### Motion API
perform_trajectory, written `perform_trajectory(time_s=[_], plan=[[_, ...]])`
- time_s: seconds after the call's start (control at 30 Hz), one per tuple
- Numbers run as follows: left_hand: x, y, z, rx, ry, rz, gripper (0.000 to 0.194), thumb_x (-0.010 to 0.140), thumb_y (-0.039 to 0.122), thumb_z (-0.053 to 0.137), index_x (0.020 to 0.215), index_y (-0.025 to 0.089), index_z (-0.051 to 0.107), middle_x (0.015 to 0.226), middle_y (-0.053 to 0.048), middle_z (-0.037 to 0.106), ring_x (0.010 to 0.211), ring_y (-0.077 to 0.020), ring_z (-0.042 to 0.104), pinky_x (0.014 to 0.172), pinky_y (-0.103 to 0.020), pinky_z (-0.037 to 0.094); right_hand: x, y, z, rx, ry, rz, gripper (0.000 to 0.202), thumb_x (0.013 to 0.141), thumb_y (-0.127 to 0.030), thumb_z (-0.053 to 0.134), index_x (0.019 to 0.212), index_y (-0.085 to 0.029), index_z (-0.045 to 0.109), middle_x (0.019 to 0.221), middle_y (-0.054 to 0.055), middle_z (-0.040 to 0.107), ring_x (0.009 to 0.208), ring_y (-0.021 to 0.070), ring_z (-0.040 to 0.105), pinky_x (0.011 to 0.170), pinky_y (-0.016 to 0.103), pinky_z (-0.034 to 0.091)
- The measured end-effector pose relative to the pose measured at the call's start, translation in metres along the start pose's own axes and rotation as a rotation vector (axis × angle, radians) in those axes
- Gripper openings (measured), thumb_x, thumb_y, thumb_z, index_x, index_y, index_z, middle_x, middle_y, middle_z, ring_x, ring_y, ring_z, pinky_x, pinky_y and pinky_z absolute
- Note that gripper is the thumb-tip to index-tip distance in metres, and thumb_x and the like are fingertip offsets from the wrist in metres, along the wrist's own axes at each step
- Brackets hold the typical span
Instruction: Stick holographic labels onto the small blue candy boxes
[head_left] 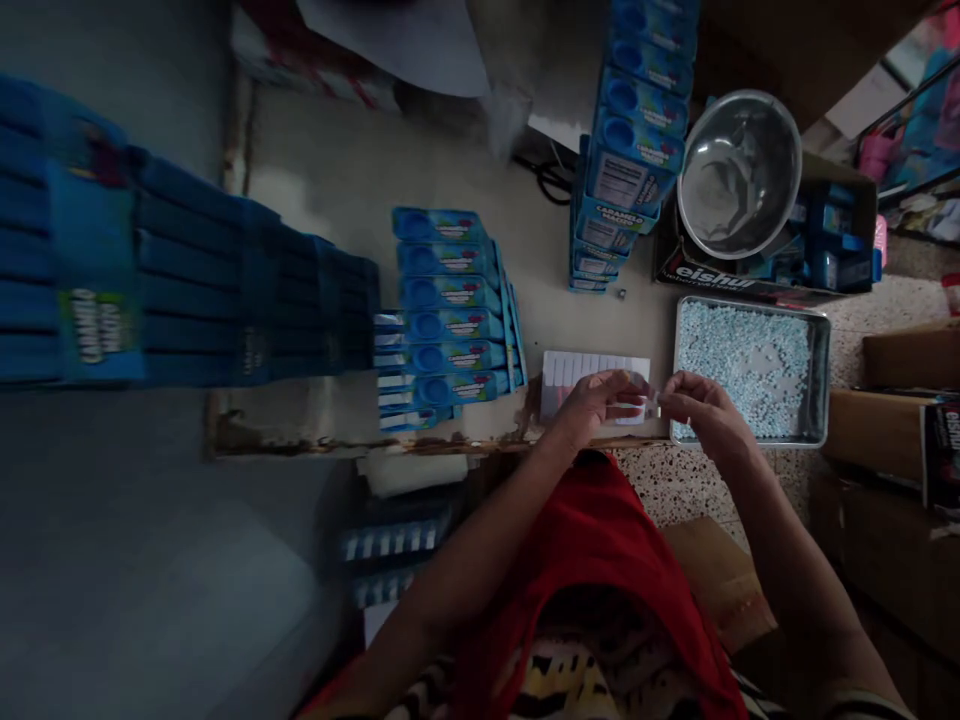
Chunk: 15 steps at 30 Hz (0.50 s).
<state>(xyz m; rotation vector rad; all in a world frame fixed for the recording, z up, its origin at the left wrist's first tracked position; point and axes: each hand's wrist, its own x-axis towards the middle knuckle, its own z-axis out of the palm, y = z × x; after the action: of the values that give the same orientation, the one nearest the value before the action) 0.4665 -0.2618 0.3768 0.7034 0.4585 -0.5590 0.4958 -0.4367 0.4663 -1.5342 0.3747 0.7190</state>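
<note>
Red apron (pixel 596 530), lower centre. Left hand (pixel 592 400), right hand (pixel 701 402): fingers (pixel 618 380) pinched round small clear piece (pixel 652 400); I'd grip edges lightly.

Over my remote feed I see what looks like a small candy-packing workshop: blue printed cardboard boxes (pixel 452 292) lettered CARAMELO line a worn, pale worktable (pixel 322 210), a shallow rectangular metal tray (pixel 822 380) holds small pale-blue pellets (pixel 731 345), and plain brown cardboard cartons (pixel 874 415) crowd the speckled floor (pixel 909 285).

Worn pale table (pixel 315 200): blue cartons (pixel 454 325) in rows, white ridged piece (pixel 562 372) near front edge (pixel 360 446).
</note>
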Motion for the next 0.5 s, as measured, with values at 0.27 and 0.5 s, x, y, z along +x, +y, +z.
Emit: perform_trajectory(time_s=[0.27, 0.5], plan=[[-0.081, 0.059, 0.031, 0.358, 0.449, 0.638, 0.022, 0.078, 0.040, 0.089, 0.078, 0.021, 0.077, 0.078, -0.002, 0.074, 0.066, -0.0139, 0.069, 0.065, -0.025, 0.058, -0.006, -0.042, 0.034, -0.090, 0.002, -0.040, 0.038, 0.065, -0.049, 0.095, 0.072, -0.020, 0.072, 0.054, -0.006, 0.053, 0.047, 0.0064, 0.033, 0.044, 0.023, 0.033], [-0.081, 0.183, -0.049, 0.583, 0.820, 0.827, 0.009, 0.079, 0.028, 0.083, 0.079, 0.019, 0.082, 0.066, 0.000, 0.073, 0.060, -0.0151, 0.068, 0.060, -0.025, 0.056, 0.090, -0.098, 0.167, -0.443, -0.034, -0.400, 0.032, 0.075, -0.048, 0.080, 0.069, -0.018, 0.069, 0.055, -0.005, 0.048, 0.054, 0.0099, 0.042, 0.052, 0.025, 0.029]])
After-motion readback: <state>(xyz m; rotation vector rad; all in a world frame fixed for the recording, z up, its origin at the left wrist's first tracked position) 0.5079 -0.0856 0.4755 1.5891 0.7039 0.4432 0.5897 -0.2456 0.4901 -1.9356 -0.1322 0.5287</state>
